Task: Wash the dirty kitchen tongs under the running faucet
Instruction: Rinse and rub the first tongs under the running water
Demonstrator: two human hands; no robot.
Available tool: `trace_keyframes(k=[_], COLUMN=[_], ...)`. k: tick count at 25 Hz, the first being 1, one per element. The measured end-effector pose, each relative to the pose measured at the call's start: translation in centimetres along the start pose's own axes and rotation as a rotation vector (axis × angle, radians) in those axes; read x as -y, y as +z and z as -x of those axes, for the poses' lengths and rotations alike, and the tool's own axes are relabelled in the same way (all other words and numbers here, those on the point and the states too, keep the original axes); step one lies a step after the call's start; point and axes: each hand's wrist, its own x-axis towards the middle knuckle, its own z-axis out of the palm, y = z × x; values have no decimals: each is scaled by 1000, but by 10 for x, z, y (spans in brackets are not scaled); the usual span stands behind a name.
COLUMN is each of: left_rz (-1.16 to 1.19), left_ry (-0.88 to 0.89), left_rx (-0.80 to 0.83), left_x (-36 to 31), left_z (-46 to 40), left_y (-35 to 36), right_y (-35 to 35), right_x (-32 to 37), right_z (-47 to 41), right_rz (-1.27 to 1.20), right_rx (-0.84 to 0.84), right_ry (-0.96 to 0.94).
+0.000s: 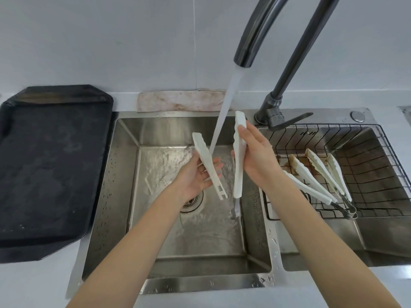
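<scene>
The head view shows two white tong pieces held apart over the left basin of the steel sink, one in each hand. They look like the two arms of a single pair taken apart, though I cannot tell this for sure. The left hand lies palm up with fingers curled loosely under the left tong arm, whose long axis runs from up-left of the hand, past the fingertips, down to its right. The right hand grips the right tong arm at its left side, thumb pressed near the top; this piece stands close to upright, its lower end below the hand.

The water stream from the dark faucet falls between the two pieces and lands just beside the left hand's fingertips, so the left arm is nearer the water. The right piece is clear of the stream and, I judge, needs to swing left into it.

Counted: two held pieces, one faucet, two basins. To the right of the right hand, a wire rack holds what appear to be three more white tongs, some stained brown. To the left of the left hand, one black tray rests on the surface. Beyond the hands lies one stained cloth.
</scene>
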Motion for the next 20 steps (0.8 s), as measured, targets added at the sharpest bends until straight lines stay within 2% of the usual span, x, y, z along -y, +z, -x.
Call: trace_keyframes(k=[8,10,14,20], left_rz=[-123,-162,-192,-264], left_ry=[-122,-136,-99,32], left_rx=[17,-4,-66,-218], left_x=[7,11,13,3], left_z=[-2,0,5,5], left_y=[6,2,-9,-39], right_y=[-5,1,22,35], right_x=[-3,-6,-16,-26], right_z=[9,12,5,-13], right_rz=[306,443,697,824], right_rx=[-85,-44,122,81], right_ry=[-44,-62,-141,-55])
